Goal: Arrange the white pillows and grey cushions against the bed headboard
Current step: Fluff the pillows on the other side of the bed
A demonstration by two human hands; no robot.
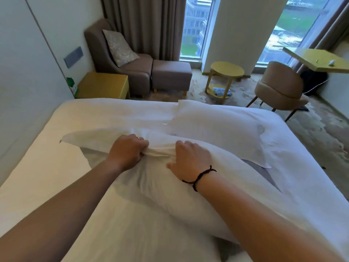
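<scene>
I am looking down from the head camera at a bed (pixel 56 186) covered in white linen. Both my arms reach forward over it. My left hand (pixel 127 150), with a ring on one finger, has its fingers curled tight around a bunched fold of white fabric at the top edge of the near white pillow (pixel 151 190) — a firm grip. My right hand (pixel 190 158) sits just beside it on the same pillow, fingers bent and hooked over that gathered edge, the thumb spread against the fabric below; a dark cord bracelet (pixel 198 176) circles the wrist. The pillow lies directly beneath both hands, running diagonally toward me across the mattress.

A second white pillow (pixel 226 129) lies beyond and to the right of the hands, apart from them. A sliver of a grey cushion (pixel 258 172) shows between the two pillows (mostly hidden under them).

Past the bed's far edge stand a brown armchair (pixel 113 59) holding a patterned grey cushion (pixel 120 47), a matching footstool (pixel 171 75), a yellow bedside cabinet (pixel 103 85), a round yellow side table (pixel 226 69) and a tan chair (pixel 277 86) — all before tall windows with curtains.
</scene>
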